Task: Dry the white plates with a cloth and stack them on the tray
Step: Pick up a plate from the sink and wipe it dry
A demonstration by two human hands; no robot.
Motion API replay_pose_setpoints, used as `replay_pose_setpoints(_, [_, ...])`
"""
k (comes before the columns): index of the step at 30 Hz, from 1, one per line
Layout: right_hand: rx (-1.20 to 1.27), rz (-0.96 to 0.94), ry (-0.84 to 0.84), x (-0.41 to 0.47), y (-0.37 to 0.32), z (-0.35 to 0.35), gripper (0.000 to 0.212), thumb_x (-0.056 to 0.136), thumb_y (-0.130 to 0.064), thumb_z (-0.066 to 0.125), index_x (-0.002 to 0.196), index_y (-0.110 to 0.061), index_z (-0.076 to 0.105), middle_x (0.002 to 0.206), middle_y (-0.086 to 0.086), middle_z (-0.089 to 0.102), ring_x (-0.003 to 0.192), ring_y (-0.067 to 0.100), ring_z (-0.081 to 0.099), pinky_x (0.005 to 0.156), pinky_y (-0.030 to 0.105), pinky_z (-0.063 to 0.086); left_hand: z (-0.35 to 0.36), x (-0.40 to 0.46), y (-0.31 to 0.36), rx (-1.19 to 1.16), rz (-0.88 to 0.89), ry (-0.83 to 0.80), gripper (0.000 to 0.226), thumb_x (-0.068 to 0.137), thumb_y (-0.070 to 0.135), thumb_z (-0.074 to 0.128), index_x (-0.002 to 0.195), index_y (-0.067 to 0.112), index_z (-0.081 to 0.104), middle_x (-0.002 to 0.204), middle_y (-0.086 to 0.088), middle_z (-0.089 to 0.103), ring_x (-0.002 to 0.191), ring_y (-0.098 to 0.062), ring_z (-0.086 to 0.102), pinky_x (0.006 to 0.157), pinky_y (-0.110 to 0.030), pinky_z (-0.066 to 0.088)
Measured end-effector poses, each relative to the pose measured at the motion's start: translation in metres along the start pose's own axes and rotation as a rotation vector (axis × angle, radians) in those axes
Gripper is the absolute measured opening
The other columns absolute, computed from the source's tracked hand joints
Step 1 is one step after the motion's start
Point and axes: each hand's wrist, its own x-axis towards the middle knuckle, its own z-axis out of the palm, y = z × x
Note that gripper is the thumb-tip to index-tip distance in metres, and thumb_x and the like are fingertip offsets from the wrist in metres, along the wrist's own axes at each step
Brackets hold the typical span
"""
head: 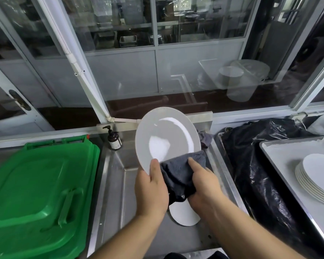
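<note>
I hold a white plate tilted upright over the steel sink. My left hand grips its lower rim, thumb on the face. My right hand grips a dark grey cloth against the plate's lower right edge. Another white plate lies in the sink beneath my hands, partly hidden. A stack of several white plates sits on the metal tray at the right.
A green bin lid fills the left. A brown pump bottle stands at the sink's back corner. A black plastic bag lies between sink and tray. A second grey cloth rests behind the plate. Glass windows rise ahead.
</note>
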Motion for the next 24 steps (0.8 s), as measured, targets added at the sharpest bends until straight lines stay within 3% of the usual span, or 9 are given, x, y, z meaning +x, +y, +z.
replay_pose_setpoints(4, [-0.070,-0.048,0.014,0.011,-0.012,-0.010,0.016,0.100,-0.018,0.074,0.111,-0.006,0.075,0.099,0.016,0.082,0.086,0.037,0.081,0.080,0.058,0.066,-0.018,0.013,-0.005,-0.186,-0.119,-0.272,0.019,0.085,0.025,0.063,0.086,0.035,0.079,0.079,0.011,0.077,0.070,-0.005,0.073,0.071,-0.040,0.065])
replay_pose_setpoints(6, [-0.138,-0.140,0.041,0.016,-0.020,-0.014,0.013,0.098,-0.020,0.077,0.109,-0.012,0.076,0.097,0.011,0.083,0.085,0.035,0.081,0.074,0.054,0.067,-0.023,0.016,-0.008,-0.212,-0.139,-0.387,0.030,0.083,0.012,0.059,0.080,0.033,0.080,0.073,0.009,0.073,0.064,-0.005,0.070,0.071,-0.040,0.065])
replay_pose_setpoints(9, [-0.322,-0.340,0.092,0.016,-0.024,-0.014,0.017,0.096,-0.030,0.076,0.112,-0.025,0.073,0.098,-0.004,0.081,0.096,0.026,0.078,0.077,0.043,0.066,-0.022,0.018,-0.006,-0.275,-0.107,-0.459,0.035,0.087,0.002,0.056,0.096,0.026,0.079,0.095,-0.001,0.080,0.085,-0.017,0.078,0.077,-0.045,0.065])
replay_pose_setpoints(12, [-0.658,-0.539,0.090,0.006,-0.019,-0.012,0.047,0.098,-0.040,0.068,0.143,-0.038,0.055,0.122,-0.020,0.067,0.110,0.011,0.064,0.086,0.030,0.049,-0.018,0.020,-0.002,-0.300,-0.076,-0.480,0.043,0.088,0.001,0.058,0.127,0.018,0.064,0.124,-0.007,0.077,0.108,-0.027,0.076,0.078,-0.042,0.064])
replay_pose_setpoints(14, [-0.874,-0.636,0.021,-0.002,-0.014,-0.012,0.065,0.101,-0.042,0.065,0.159,-0.040,0.037,0.136,-0.019,0.056,0.119,0.005,0.057,0.094,0.023,0.043,-0.017,0.020,-0.001,-0.248,-0.087,-0.467,0.043,0.085,0.005,0.060,0.127,0.016,0.061,0.120,-0.005,0.078,0.107,-0.025,0.077,0.076,-0.036,0.063])
replay_pose_setpoints(17, [-1.087,-0.780,-0.225,-0.008,-0.011,-0.013,0.062,0.104,-0.037,0.063,0.160,-0.041,0.035,0.150,-0.026,0.048,0.132,-0.016,0.043,0.099,0.000,0.033,-0.016,0.018,-0.004,-0.169,-0.106,-0.457,0.042,0.079,0.009,0.062,0.121,0.016,0.064,0.109,-0.007,0.080,0.103,-0.025,0.075,0.082,-0.038,0.059])
replay_pose_setpoints(20, [-1.162,-0.819,-0.408,-0.003,-0.021,-0.013,0.065,0.105,-0.037,0.065,0.163,-0.039,0.036,0.165,-0.027,0.034,0.146,-0.023,0.025,0.120,0.010,0.025,-0.018,0.013,-0.005,-0.152,-0.120,-0.500,0.041,0.079,0.008,0.060,0.113,0.028,0.072,0.101,-0.006,0.079,0.093,-0.017,0.072,0.079,-0.036,0.058])
replay_pose_setpoints(22, [-1.137,-0.847,-0.438,0.003,-0.029,-0.009,0.067,0.104,-0.036,0.067,0.164,-0.034,0.037,0.164,-0.026,0.031,0.140,-0.033,0.018,0.114,-0.001,0.017,-0.018,0.010,-0.003,-0.148,-0.125,-0.563,0.042,0.082,0.006,0.057,0.112,0.031,0.073,0.103,-0.008,0.079,0.092,-0.018,0.074,0.076,-0.036,0.061])
replay_pose_setpoints(24, [-1.082,-0.842,-0.401,0.007,-0.035,-0.004,0.067,0.103,-0.043,0.066,0.164,-0.037,0.036,0.160,-0.029,0.034,0.139,-0.031,0.024,0.108,-0.005,0.019,-0.018,0.007,-0.001,-0.138,-0.111,-0.597,0.041,0.083,0.004,0.056,0.112,0.028,0.073,0.107,-0.010,0.079,0.096,-0.022,0.076,0.075,-0.036,0.063])
